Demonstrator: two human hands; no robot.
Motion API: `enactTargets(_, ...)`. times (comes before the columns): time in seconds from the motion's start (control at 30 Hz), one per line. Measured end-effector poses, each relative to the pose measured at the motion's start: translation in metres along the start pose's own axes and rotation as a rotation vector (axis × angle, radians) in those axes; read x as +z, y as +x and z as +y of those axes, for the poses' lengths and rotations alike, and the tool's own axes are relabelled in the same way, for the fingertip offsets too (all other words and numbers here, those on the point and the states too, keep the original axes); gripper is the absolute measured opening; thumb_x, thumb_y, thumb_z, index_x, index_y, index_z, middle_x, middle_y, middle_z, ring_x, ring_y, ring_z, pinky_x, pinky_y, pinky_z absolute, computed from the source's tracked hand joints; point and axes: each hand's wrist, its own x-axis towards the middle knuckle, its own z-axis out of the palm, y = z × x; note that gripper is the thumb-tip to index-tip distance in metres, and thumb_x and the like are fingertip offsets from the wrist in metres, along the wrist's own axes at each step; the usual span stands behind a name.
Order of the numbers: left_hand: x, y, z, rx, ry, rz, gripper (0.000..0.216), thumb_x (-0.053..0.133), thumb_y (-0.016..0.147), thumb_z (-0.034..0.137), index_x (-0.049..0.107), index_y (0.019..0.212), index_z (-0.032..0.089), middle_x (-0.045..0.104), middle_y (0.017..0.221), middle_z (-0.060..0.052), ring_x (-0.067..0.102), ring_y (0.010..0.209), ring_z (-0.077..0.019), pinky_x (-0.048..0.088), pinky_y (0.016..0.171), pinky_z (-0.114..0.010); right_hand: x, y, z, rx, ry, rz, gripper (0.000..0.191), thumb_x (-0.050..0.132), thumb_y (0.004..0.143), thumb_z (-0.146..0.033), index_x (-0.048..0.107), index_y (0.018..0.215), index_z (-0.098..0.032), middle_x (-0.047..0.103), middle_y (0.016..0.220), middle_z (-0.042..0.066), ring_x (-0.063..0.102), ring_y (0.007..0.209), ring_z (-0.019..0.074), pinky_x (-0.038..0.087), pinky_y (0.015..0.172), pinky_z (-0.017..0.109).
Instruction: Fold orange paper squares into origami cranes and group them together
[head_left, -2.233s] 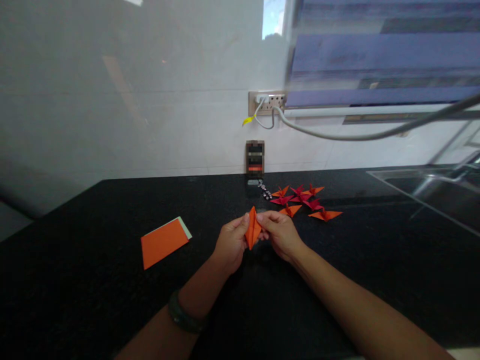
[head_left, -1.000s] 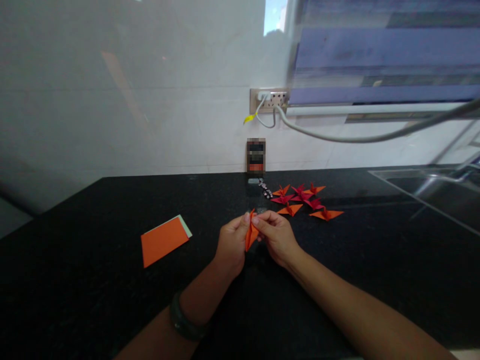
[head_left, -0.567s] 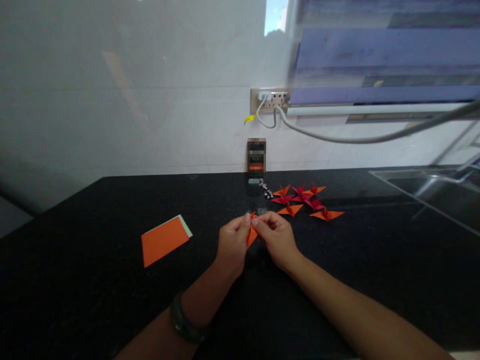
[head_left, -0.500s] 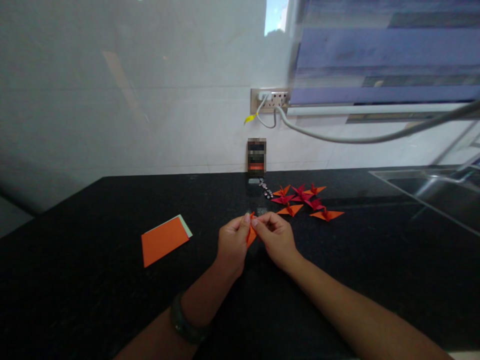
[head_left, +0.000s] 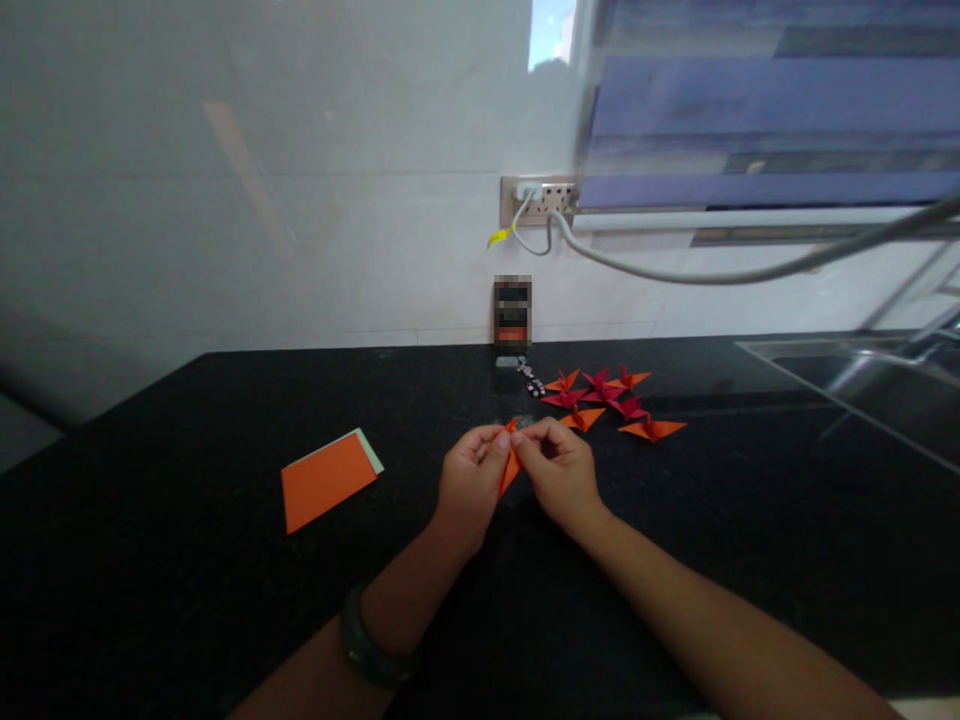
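Note:
Between my two hands is a small piece of folded orange origami paper [head_left: 511, 472], its lower end pointing down toward me. My left hand [head_left: 471, 482] pinches it from the left, thumb on top and fingers curled behind. From the right, my right hand [head_left: 562, 472] pinches its upper part between thumb and forefinger. Both thumbs meet near the top of the paper, and my fingers hide much of its shape. Just beyond my right hand lies an orange paper crane [head_left: 583, 418].
Several red and orange paper cranes [head_left: 600, 385] sit at the back right. A stack of orange paper [head_left: 330, 485] lies left on the black counter [head_left: 187, 600]. A phone-like object [head_left: 513, 315] with a patterned strap [head_left: 531, 380] leans on the wall. A sink [head_left: 885, 370] is far right.
My hands have shifted slightly to the right with the folded paper. The fingertips have changed their pinch a little, and the paper's top tip now sits farther right.

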Motion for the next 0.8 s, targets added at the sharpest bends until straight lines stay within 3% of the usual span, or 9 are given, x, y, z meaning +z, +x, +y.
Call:
enactTargets(0.27,0.0002,0.0006,0.0052,-0.048,-0.085,-0.054,0.026,0.071,0.059,0.026,0.059,0.077,0.013,0.064,0.065,-0.001,0.057,0.056,-0.0096,0.044,0.057,-0.022,-0.0021,0.0017,-0.0013,-0.002,0.067,-0.001,0.011,0.057,0.07,-0.024,0.058,0.061,-0.018,0.053,0.058,-0.002,0.046,0.053,0.0103,0.038,0.052,0.023)
enactTargets(0.8,-0.0037,0.0053,0.0055,-0.017,0.087,-0.007,0.018,0.067,0.061,0.024,0.062,0.073,0.013,0.064,0.063,-0.002,0.057,0.056,-0.0115,0.043,0.056,-0.023,0.0018,0.0038,0.0036,0.127,0.172,-0.07,0.009,0.062,0.065,-0.027,0.061,0.068,-0.018,0.056,0.06,-0.001,0.046,0.053,0.0106,0.037,0.051,0.024)
